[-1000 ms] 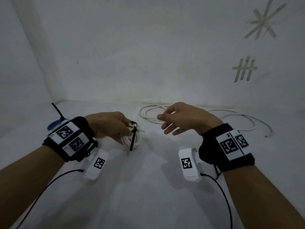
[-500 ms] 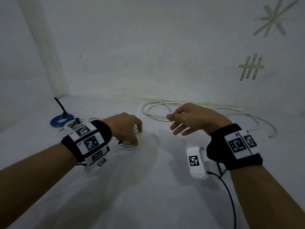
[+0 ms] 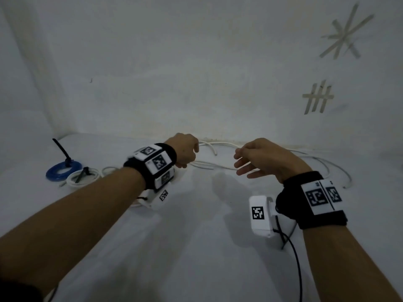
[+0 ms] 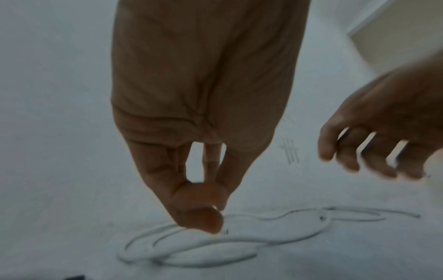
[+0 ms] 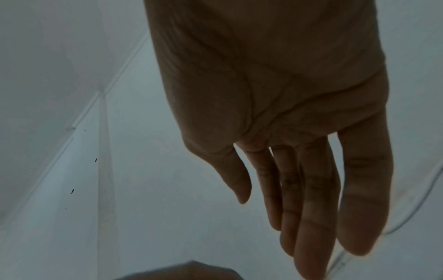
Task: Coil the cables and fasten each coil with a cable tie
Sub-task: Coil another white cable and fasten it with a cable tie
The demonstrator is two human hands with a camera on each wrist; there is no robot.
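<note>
- Risk — the loose cable point(image 3: 209, 166) lies in sprawling loops along the far wall, one end free near the left hand point(image 3: 185, 152); if it is picked up mid-length rather than by an end, the loops could likely cross and the coil come out tangled.
- Risk — a springy cable may well unwind while a tie is fetched, since no spare tie shows near the hands.
- Risk — the two finished coils, blue coil point(image 3: 63, 172) and white coil point(image 3: 81, 178), sit well to the left with their ties on; a sweeping forearm could knock them.
- Left hand: the wrist view shows thumb and fingertips point(image 4: 203, 219) drawn together just over a strand. Whether they actually pinch the cable or only touch it, I cannot tell.
- Right hand point(image 3: 263, 159): fingers spread and relaxed, holding nothing — it hovers above the cable.
</note>
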